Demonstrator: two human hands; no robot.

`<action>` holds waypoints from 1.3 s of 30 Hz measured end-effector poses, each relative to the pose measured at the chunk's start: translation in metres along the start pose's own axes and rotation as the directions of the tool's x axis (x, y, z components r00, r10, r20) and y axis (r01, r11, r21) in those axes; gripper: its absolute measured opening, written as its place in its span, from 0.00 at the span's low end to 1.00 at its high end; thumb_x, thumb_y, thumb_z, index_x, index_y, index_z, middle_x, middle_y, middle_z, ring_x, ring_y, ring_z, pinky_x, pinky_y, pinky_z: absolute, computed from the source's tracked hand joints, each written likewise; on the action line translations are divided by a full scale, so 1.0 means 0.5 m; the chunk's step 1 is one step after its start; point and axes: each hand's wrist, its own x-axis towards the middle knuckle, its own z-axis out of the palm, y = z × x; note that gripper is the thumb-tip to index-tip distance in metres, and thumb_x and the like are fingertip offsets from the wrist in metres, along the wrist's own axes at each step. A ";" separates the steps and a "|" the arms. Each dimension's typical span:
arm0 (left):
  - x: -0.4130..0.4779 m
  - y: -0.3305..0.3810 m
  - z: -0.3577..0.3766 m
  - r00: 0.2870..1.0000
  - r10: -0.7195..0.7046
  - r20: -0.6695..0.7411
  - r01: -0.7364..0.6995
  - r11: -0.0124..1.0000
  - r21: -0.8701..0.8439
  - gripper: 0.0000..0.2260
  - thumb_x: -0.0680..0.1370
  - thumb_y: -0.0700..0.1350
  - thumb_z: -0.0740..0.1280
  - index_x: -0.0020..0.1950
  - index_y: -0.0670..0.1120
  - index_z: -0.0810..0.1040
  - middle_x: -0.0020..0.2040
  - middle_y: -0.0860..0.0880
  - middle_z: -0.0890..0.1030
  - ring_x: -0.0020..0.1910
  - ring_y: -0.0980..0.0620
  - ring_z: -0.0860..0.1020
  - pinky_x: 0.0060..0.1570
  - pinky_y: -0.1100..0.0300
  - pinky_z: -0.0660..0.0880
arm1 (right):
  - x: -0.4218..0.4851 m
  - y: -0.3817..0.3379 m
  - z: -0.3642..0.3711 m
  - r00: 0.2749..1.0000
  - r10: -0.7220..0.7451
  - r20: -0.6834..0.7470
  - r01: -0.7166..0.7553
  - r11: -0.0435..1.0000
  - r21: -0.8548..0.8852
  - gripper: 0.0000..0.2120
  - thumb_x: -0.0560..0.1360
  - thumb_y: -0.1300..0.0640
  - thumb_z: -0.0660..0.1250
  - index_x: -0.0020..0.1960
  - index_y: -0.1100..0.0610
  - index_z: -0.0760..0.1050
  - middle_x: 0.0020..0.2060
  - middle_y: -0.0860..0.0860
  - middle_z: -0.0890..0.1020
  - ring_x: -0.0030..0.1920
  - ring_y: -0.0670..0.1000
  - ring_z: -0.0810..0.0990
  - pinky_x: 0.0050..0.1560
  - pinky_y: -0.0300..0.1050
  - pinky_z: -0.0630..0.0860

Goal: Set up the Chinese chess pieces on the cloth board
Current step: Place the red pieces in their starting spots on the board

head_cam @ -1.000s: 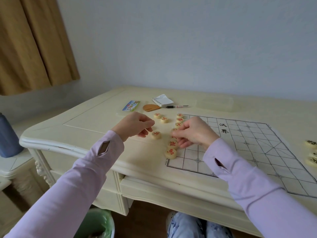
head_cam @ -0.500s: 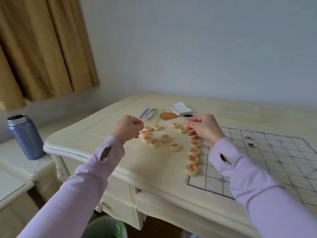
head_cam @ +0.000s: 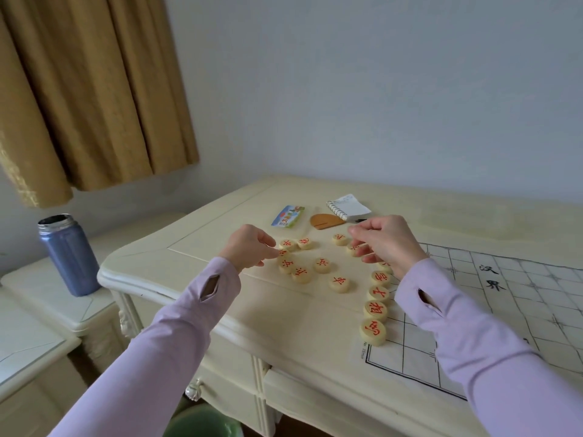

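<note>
1. Stock: loose chess pieces (head_cam: 339,283), red characters face up, lie scattered on the bare table (head_cam: 220,310) just left of the cloth board (head_cam: 504,310). A row of pieces (head_cam: 375,310) runs near to far along the board's left edge, its far end partly hidden under the right wrist.
2. Left hand (head_cam: 249,250): fingers curled, tips against a piece at the left end of the scatter. Whether it is actually gripped cannot be told.
3. Right hand (head_cam: 385,244): fingers curled, thumb and forefinger tips drawn close over a piece at the far right of the scatter. Whether anything is held cannot be told.
4. Handling, assessed: the pieces look like small, thick, rigid discs that are light and smooth (material not confirmed). They are probably not fragile and likely slide on the glossy tabletop. The best hold is a pinch across the rim, leaving the face readable.
5. The board appears thin and soft and may ruck if pieces are shoved across it. Lowering them straight down is advised.
6. Also present: a blue flask (head_cam: 67,255) on the side unit at left and a spiral notebook (head_cam: 348,207) on the table's far side.
</note>
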 end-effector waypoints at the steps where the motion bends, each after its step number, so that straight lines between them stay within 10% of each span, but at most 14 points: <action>1: 0.006 0.005 0.003 1.000 0.004 0.002 -0.004 1.000 0.020 0.09 0.74 0.41 0.70 0.53 0.44 0.80 0.42 0.49 0.80 0.32 0.56 0.77 0.33 0.64 0.73 | 0.002 -0.001 -0.001 1.000 -0.002 0.000 0.002 1.000 0.004 0.02 0.74 0.60 0.68 0.44 0.58 0.78 0.34 0.54 0.82 0.30 0.49 0.78 0.27 0.38 0.72; 9: 0.054 0.047 0.028 0.999 -0.014 -0.034 0.020 0.984 0.179 0.10 0.73 0.47 0.70 0.34 0.46 0.74 0.29 0.50 0.72 0.28 0.52 0.69 0.27 0.62 0.63 | 0.008 0.002 -0.003 1.000 0.002 0.014 -0.002 1.000 0.003 0.03 0.75 0.60 0.68 0.41 0.57 0.78 0.35 0.53 0.81 0.31 0.49 0.78 0.26 0.36 0.72; 19: 0.076 0.071 0.040 0.996 -0.084 -0.001 0.080 0.943 0.322 0.13 0.68 0.47 0.74 0.47 0.43 0.78 0.43 0.47 0.79 0.40 0.49 0.74 0.35 0.61 0.70 | 0.010 0.005 -0.020 1.000 -0.017 0.020 0.017 1.000 -0.002 0.05 0.74 0.61 0.68 0.39 0.56 0.77 0.34 0.54 0.81 0.31 0.49 0.78 0.27 0.37 0.73; 24: 0.056 0.100 0.056 0.957 0.167 -0.237 -0.156 0.986 0.062 0.08 0.71 0.43 0.72 0.48 0.44 0.79 0.44 0.47 0.81 0.42 0.47 0.77 0.35 0.61 0.69 | 0.023 0.004 -0.031 0.999 -0.038 0.027 0.038 0.999 -0.013 0.02 0.74 0.62 0.69 0.45 0.61 0.80 0.38 0.56 0.82 0.36 0.52 0.81 0.39 0.40 0.81; 30: 0.016 0.198 0.102 0.902 0.425 -0.080 -0.425 0.838 -0.342 0.06 0.74 0.39 0.70 0.50 0.41 0.80 0.39 0.49 0.83 0.34 0.59 0.80 0.34 0.71 0.75 | 0.052 -0.006 -0.058 0.989 -0.088 0.117 0.067 0.984 0.168 0.04 0.74 0.60 0.70 0.48 0.59 0.80 0.42 0.55 0.82 0.41 0.50 0.82 0.47 0.39 0.81; 33: 0.030 0.223 0.132 0.896 0.443 -0.038 -0.414 0.799 -0.435 0.05 0.75 0.39 0.69 0.51 0.43 0.81 0.41 0.46 0.84 0.39 0.51 0.83 0.48 0.59 0.80 | 0.069 -0.005 -0.088 0.995 -0.075 0.064 0.060 0.976 0.210 0.04 0.73 0.61 0.70 0.47 0.61 0.80 0.40 0.55 0.83 0.39 0.49 0.82 0.44 0.37 0.81; 39: 0.081 0.262 0.184 0.949 0.295 -0.114 -0.312 0.816 -0.487 0.09 0.79 0.40 0.62 0.56 0.40 0.79 0.39 0.49 0.80 0.34 0.54 0.80 0.42 0.64 0.78 | 0.141 0.024 -0.141 0.996 0.053 -0.074 -0.035 0.973 0.227 0.08 0.72 0.66 0.70 0.50 0.67 0.79 0.47 0.61 0.82 0.42 0.55 0.82 0.45 0.41 0.81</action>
